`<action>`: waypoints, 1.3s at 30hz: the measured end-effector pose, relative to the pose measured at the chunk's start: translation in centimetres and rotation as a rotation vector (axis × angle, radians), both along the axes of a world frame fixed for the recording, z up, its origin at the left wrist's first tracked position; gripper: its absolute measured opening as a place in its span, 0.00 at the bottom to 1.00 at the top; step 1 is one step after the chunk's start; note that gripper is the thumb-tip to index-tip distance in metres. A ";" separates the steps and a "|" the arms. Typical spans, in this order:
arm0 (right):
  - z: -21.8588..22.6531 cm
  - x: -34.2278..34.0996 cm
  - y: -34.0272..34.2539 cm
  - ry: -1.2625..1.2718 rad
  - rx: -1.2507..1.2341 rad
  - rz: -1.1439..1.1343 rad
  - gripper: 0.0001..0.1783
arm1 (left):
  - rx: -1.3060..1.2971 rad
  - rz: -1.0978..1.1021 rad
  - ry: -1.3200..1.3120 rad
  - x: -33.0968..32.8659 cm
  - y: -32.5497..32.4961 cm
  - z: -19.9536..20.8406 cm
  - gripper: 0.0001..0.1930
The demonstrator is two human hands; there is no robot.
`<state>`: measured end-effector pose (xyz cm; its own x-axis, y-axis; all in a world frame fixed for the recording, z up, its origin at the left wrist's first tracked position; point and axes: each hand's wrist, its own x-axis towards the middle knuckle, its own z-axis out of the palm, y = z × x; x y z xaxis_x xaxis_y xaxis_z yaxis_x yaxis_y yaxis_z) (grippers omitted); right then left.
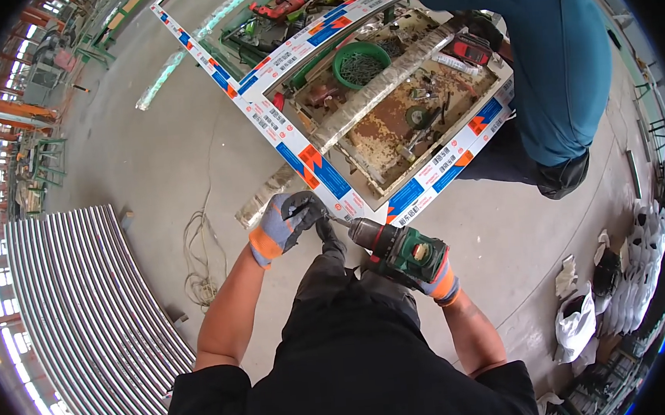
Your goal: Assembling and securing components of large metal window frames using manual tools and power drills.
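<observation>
My right hand (439, 279), in a grey and orange glove, grips a green and black cordless drill (405, 252). Its bit (340, 221) points left toward my other hand. My left hand (291, 220), gloved with dark fingertips, is closed in a pinch near the bit's tip; whatever sits between its fingers is too small to make out. Just beyond both hands lies the near corner of a large rectangular frame (322, 176), covered in white, blue and orange printed film. It rests over a worn workbench (377, 131).
A green bowl (337, 68) of screws, loose tools and a red power tool (469, 50) lie on the bench. At the right, a co-worker in a teal top (561, 60) leans over the frame. Metal bars (92, 301) are stacked left, near a coiled cord (197, 255). White bags (575, 318) stand right.
</observation>
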<state>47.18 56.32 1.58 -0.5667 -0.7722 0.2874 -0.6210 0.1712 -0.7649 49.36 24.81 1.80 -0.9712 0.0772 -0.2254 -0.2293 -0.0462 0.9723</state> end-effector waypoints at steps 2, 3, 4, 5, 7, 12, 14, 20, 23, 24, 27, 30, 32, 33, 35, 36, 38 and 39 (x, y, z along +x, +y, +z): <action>-0.9 0.0 0.0 -0.101 -0.043 -0.050 0.17 | -0.017 -0.030 -0.022 -0.6 0.0 0.5 0.11; -1.0 -0.1 -0.3 -0.206 -0.076 -0.092 0.16 | -0.016 -0.029 -0.024 -0.8 -0.3 0.2 0.11; -1.0 -0.2 -0.6 -0.208 -0.075 -0.092 0.16 | -0.004 -0.028 -0.015 -1.0 -0.6 -0.3 0.12; -0.9 -0.4 -0.8 -0.341 -0.102 -0.107 0.17 | 0.009 -0.027 -0.006 -1.2 -0.9 -0.7 0.12; -0.6 -0.7 -1.3 -0.475 -0.124 -0.125 0.18 | 0.038 -0.041 -0.040 -1.9 -1.2 -0.5 0.11; 0.3 -1.7 -3.4 -0.063 -0.097 -0.163 0.08 | 0.218 0.144 -0.212 -3.9 -0.1 0.2 0.09; 0.8 -2.0 -5.1 -0.064 -0.109 -0.230 0.07 | 0.247 0.159 -0.163 -4.4 0.3 -0.9 0.09; -2.3 -2.5 -7.3 -0.104 0.222 -0.815 0.11 | 0.094 0.582 -0.184 -10.3 -4.2 -6.8 0.11; -4.6 -4.1 -7.6 -0.083 -0.150 -0.863 0.09 | -0.881 0.515 0.075 -20.2 -10.6 -9.7 0.14; -5.5 -4.7 -7.5 -0.348 -0.131 -0.771 0.09 | -1.145 0.518 0.170 -23.3 -14.2 -11.1 0.14; -2.3 -8.5 -12.7 -0.673 -0.407 -0.845 0.10 | -1.526 0.465 0.110 -32.1 -20.7 -14.2 0.19; -4.6 -11.9 -14.7 -0.477 -0.389 -0.900 0.12 | -1.654 0.427 0.059 -37.9 -21.8 -17.3 0.21; -5.7 -13.7 -16.6 -0.564 -0.497 -0.934 0.12 | -1.786 0.500 0.044 -39.9 -21.8 -19.5 0.23; -6.6 -14.9 -17.5 -0.570 -0.489 -0.948 0.12 | -1.782 0.482 0.042 -40.7 -21.5 -20.0 0.23; -8.0 -17.0 -18.1 -0.825 -0.626 -0.962 0.12 | -1.672 0.429 -0.026 -41.3 -19.3 -20.0 0.24; -8.5 -18.5 -19.2 -0.869 -0.598 -0.932 0.12 | -1.692 0.405 -0.034 -41.2 -20.8 -19.9 0.24; -11.1 -21.1 -20.8 -0.827 -0.600 -0.999 0.12 | -1.669 0.404 -0.108 -41.9 -19.7 -19.6 0.24; -12.5 -22.1 -21.7 -0.842 -0.591 -1.012 0.12 | -1.650 0.416 -0.188 -41.4 -19.6 -19.2 0.24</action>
<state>25.09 34.66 -10.92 -0.9476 0.1673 -0.2721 0.2357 -0.2084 -0.9492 8.00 5.24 -17.43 -0.8167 -0.5693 0.0943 -0.5710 0.8209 0.0107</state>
